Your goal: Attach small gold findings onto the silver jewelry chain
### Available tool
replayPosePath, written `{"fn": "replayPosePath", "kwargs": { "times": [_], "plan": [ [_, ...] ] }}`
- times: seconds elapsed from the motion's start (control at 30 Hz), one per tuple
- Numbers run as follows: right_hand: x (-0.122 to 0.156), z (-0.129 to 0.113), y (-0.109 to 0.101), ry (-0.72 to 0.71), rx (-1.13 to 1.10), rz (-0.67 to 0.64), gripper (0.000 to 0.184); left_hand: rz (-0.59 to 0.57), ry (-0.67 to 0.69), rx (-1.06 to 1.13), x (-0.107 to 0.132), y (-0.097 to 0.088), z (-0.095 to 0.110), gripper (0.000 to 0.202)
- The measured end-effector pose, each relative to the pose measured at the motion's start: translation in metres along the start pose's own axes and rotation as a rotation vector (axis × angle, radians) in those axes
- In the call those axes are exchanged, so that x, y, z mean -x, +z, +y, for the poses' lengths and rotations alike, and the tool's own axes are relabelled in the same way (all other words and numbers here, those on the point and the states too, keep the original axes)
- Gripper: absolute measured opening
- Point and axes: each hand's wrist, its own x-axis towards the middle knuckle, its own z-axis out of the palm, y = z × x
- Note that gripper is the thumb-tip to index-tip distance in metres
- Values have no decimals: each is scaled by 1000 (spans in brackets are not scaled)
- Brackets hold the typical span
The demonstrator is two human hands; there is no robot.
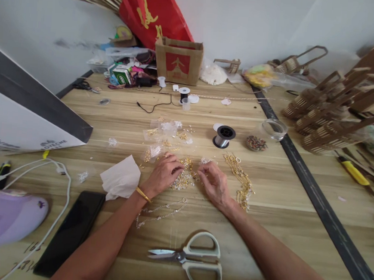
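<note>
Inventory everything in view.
findings: many, gold and silver, centre
chains: several, gold, right
thin chain: one, silver, front
scissors: one, white-handled, front
wire spool: one, black and silver, centre
bead jar: one, clear, right
baskets: several, brown, right
paper: one, white, left
phone: one, black, left
box: one, white and grey, left
bags: two, red and brown, back
clutter: uncounted, mixed, back and sides
left grip: one, ungloved, at findings
right grip: one, ungloved, at findings

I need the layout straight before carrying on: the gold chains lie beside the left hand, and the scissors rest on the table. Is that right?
Not quite: the head view shows the gold chains beside the right hand, not the left hand. The scissors do rest on the table.
</note>
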Motion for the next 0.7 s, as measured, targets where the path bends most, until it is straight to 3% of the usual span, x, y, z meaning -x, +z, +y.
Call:
{"fn": "replayPosePath", "kwargs": {
  "times": [0.3,0.7],
  "plan": [
    [0,0,1,22,5,21,12,-37,62,118,-1,1,11,9],
    [1,2,2,32,-10,18,10,-95,110,-54,2,16,34,21]
  ]
}}
